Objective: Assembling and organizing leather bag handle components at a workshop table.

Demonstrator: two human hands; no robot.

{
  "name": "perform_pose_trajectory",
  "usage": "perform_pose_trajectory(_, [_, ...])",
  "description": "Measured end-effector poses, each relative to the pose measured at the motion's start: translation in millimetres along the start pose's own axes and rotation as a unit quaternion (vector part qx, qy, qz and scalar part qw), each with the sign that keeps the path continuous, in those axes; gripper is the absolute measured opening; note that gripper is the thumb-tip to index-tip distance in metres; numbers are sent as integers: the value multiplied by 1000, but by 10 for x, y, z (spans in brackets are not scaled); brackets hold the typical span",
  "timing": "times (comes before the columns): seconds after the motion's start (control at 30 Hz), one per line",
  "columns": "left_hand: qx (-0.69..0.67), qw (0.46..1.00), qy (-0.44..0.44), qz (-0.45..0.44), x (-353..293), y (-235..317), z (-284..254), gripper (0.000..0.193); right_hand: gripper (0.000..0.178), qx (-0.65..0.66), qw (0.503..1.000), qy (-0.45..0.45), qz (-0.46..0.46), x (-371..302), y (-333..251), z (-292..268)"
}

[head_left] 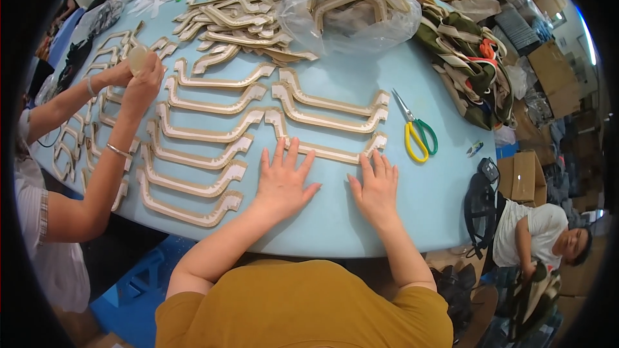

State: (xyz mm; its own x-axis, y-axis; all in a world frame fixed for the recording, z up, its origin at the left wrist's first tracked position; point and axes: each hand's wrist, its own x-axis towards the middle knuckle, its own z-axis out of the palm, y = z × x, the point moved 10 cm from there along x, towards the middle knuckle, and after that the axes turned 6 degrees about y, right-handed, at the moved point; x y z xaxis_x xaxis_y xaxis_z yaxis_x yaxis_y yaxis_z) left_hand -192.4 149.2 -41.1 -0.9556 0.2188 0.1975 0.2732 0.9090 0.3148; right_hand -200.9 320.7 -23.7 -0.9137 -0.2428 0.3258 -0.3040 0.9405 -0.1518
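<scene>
Both of my hands rest near the table's front edge, one at each end of a tan, wide U-shaped strip [329, 153] with a white band along it. My left hand [282, 174] is open, fingers spread, the fingertips at the strip's left bend. My right hand [376, 188] is open too, its fingertips touching the strip's right end. Just beyond lie two similar strips, a nearer one [329, 122] and a farther one [332, 103]. To the left, several more strips [193, 161] lie in a column, spaced apart.
Scissors [416, 130] with yellow and green handles lie at right, near small snips [475, 149]. Farther back are a strip pile [238, 22], a clear plastic bag [348, 9] of strips and green fabric pieces [461, 58]. A co-worker's hands [138, 71] work at left; another person [538, 235] sits at right.
</scene>
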Motion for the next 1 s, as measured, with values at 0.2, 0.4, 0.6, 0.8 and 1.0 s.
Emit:
perform_pose_trajectory(0.2, [-15,999,37,25,-66,36,-166,71,52,42,999,15,31,101,29,-101])
perform_pose_trajectory(0.4, [-205,928,248,188,-498,-58,-1171,42,25,190,956,114,-192,1230,-1273,-604])
perform_pose_trajectory(0.6, [-318,853,386,151,-691,-661,-1517,35,22,97,964,93,-229,3140,-2441,595])
perform_pose_trajectory(0.8, [-403,840,338,133,-707,-761,-1470,30,37,-41,985,-6,-170,4075,-2698,1685])
perform_pose_trajectory(1.0, [-416,845,302,144,-669,-752,-1446,32,37,266,928,-257,50,5173,-2295,1793])
